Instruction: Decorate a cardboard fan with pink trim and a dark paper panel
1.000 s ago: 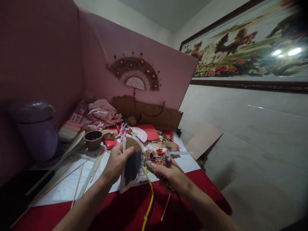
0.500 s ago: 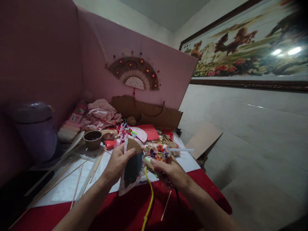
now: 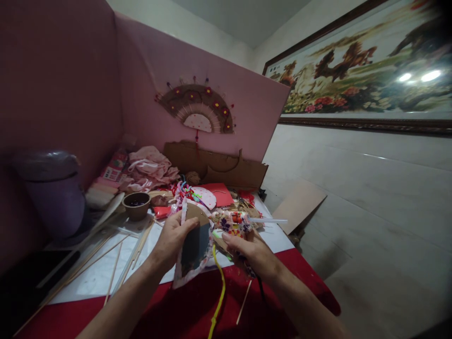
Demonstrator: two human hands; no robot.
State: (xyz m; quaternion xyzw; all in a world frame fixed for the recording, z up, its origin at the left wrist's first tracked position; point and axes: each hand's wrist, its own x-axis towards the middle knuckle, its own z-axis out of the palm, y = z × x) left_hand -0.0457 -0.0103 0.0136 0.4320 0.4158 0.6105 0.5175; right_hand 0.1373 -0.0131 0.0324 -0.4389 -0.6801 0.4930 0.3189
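My left hand (image 3: 172, 241) is closed on a flat fan-shaped cardboard piece (image 3: 195, 242) with a dark face and pale fabric edging, held upright over the table. My right hand (image 3: 249, 252) is closed on a glue gun covered in floral print (image 3: 233, 224), its pale stick (image 3: 269, 220) jutting right. The gun's tip sits at the right edge of the cardboard piece. A yellow cord (image 3: 219, 293) hangs down between my hands.
A white sheet (image 3: 99, 273) over a red cloth (image 3: 183, 310) carries bamboo sticks (image 3: 116, 263), a brown bowl (image 3: 136, 204), pink fabric (image 3: 150, 169), red paper (image 3: 221, 193) and cardboard offcuts (image 3: 226, 169). A finished fan (image 3: 197, 109) hangs on the pink partition. A purple bin (image 3: 52, 188) stands left.
My right hand with the glue gun has risen slightly and drawn closer to the cardboard piece. My left hand has barely shifted.
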